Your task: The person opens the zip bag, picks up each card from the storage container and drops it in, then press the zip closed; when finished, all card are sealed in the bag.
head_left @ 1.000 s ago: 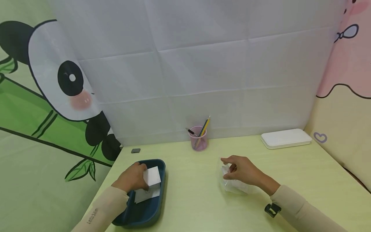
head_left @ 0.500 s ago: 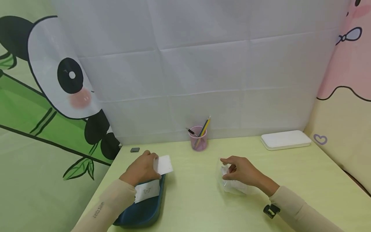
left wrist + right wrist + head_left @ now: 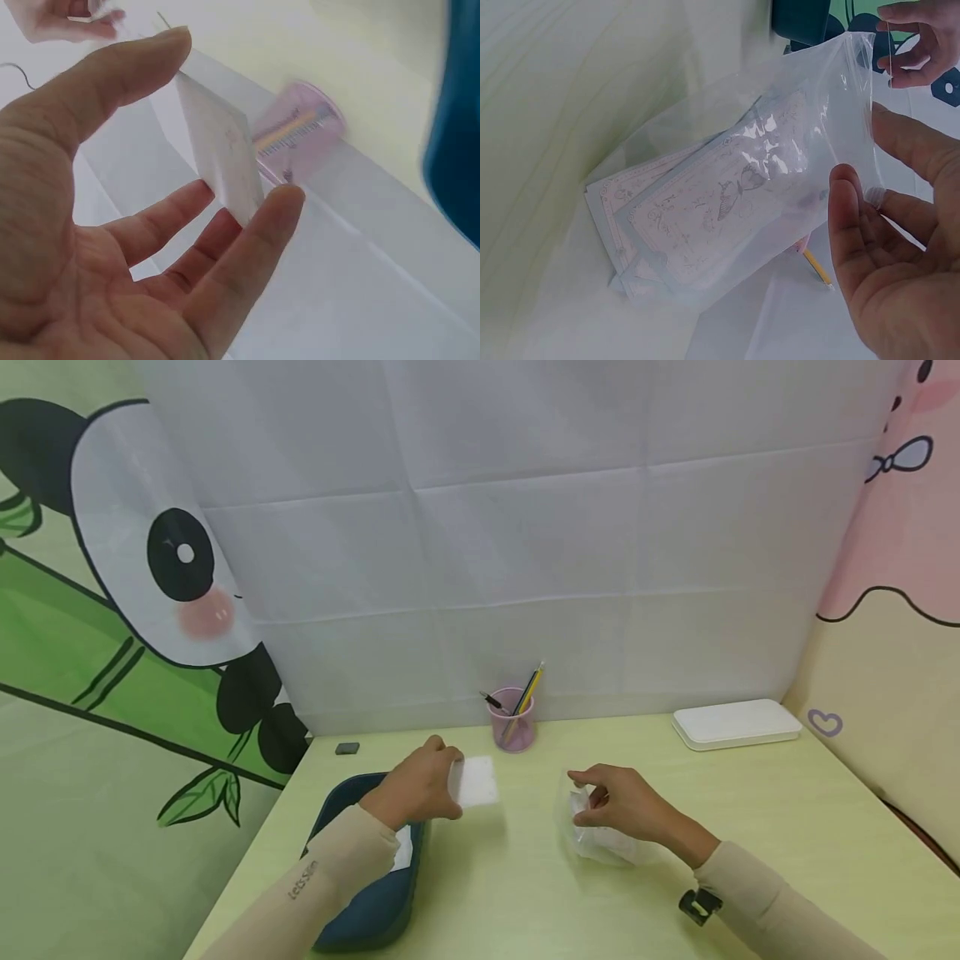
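My left hand (image 3: 420, 787) pinches a white card (image 3: 476, 782) by its edges, between thumb and fingertips, above the table right of the dark blue tray (image 3: 411, 902). In the left wrist view the card (image 3: 223, 148) is seen at a slant, with a faint print. Another white card (image 3: 403, 850) lies in the tray, partly behind my left forearm. My right hand (image 3: 641, 806) holds the mouth of a clear plastic bag (image 3: 603, 850) spread between thumb and fingers. Inside the bag are printed cards (image 3: 697, 217), one with a butterfly.
A pink pen cup (image 3: 513, 731) with pencils and a pen stands at the back of the pale table (image 3: 495, 893). A white flat case (image 3: 738, 724) lies at the back right. A small grey block (image 3: 347, 748) sits behind the tray.
My left hand has lifted the card out of the tray and carried it right, toward the bag. The right hand has stayed nearly still with the bag.
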The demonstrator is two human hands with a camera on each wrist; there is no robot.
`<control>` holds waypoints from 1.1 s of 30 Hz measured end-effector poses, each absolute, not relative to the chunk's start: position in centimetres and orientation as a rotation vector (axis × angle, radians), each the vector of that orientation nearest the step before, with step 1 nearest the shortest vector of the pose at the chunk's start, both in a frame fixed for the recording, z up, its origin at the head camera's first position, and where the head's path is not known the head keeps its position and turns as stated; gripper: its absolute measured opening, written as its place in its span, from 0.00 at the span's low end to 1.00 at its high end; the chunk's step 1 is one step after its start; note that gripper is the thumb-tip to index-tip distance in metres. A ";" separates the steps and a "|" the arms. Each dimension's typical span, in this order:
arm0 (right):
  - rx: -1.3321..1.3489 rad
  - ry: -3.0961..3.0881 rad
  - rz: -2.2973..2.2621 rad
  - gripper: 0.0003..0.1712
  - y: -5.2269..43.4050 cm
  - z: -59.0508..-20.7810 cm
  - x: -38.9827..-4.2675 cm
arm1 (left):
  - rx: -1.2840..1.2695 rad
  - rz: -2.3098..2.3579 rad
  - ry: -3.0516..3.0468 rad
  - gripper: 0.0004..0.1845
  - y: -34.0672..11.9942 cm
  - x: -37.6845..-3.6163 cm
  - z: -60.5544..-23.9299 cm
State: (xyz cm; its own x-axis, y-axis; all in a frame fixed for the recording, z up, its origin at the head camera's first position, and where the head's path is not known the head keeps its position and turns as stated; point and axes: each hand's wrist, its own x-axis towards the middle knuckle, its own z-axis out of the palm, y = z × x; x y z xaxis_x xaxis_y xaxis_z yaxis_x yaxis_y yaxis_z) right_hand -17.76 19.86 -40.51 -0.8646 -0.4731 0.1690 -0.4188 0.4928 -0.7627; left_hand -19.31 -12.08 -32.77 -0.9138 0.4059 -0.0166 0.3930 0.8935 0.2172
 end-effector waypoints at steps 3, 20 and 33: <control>-0.791 2.656 -1.334 0.38 19.8 -40.6 -17.8 | 0.701 0.292 2.978 0.39 -10.8 -19.1 -32.7; -0.802 2.631 -1.328 0.38 20.4 -40.4 -19.2 | 0.829 0.033 2.980 0.33 -4.0 -18.7 -33.5; -0.817 2.619 -1.363 0.38 19.8 -40.0 -18.6 | 0.854 -0.038 2.980 0.31 -2.8 -18.5 -34.5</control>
